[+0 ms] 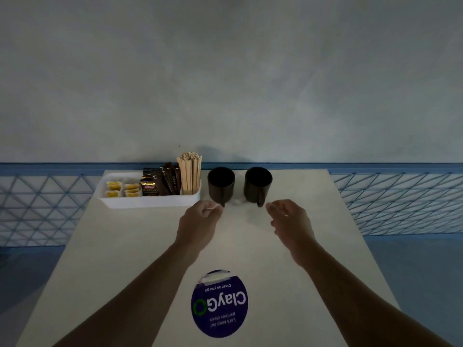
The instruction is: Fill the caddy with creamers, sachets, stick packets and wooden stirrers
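- Blue wire-mesh railing [37, 204]: running behind and to either side of the tabletop, below a grey wall.
- Pale tabletop [125, 246]: carrying everything listed below.
- White caddy [150, 202]: sitting at the far left corner of the tabletop, long side facing the person, already holding all four kinds of supply.
- Creamers [122, 189]: small yellow-topped cups lying in rows in the caddy's left end.
- Sachets [149, 189]: dark packets, the front one reading "SUPREMO", standing just right of the creamers.
- Stick packets [171, 179]: dark brown, leaning between the sachets and the stirrers.
- Wooden stirrers [190, 171]: a bundle standing upright in the caddy's right end, rising above its rim.
- Left hand [200, 221]: hovering over the tabletop with fingers loosely curled and gripping nothing that shows, its fingertips just beside the left mug's handle; contact cannot be told.
- Left mug [221, 184]: dark, standing upright just right of the caddy, handle pointing toward the person.
- Round blue "ClayGo" sticker [219, 304]: lying flat on the near tabletop between the forearms.
- Right mug [258, 184]: dark, standing upright near the first, apart from it.
- Right hand [290, 221]: hovering released, fingers relaxed, near the right mug's handle.
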{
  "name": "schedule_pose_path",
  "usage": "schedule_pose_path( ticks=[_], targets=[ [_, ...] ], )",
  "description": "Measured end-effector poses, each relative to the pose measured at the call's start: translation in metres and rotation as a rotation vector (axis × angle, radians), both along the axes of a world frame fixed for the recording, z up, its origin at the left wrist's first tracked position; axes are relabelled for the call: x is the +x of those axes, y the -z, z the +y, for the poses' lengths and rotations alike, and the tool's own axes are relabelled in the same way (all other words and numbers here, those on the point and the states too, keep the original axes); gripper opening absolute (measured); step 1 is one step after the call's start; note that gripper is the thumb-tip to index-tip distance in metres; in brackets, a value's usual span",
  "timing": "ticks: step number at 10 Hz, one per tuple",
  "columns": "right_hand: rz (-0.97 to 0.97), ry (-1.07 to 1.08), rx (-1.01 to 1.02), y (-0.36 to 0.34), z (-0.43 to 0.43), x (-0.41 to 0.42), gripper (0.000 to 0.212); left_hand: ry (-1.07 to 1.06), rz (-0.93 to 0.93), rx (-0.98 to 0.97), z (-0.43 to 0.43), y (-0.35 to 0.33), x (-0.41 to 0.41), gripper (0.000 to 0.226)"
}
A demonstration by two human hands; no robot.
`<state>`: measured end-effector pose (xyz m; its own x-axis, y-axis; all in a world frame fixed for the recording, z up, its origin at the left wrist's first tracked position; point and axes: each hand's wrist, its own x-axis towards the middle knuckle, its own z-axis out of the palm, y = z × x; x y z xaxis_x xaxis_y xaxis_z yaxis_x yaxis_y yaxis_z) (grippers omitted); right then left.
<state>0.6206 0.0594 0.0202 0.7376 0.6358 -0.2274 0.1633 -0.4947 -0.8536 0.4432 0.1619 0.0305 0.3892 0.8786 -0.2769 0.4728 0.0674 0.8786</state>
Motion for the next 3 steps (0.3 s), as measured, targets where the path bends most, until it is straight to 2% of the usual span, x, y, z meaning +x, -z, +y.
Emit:
schedule_pose_path(
  ticks=[3],
  targets=[
    [-0.263, -0.146, 0.111, -0.113, -0.012, -0.030, 0.029, 0.118, -0.035, 0.244, -0.010, -0.094, -0.031, 0.039]
  ],
)
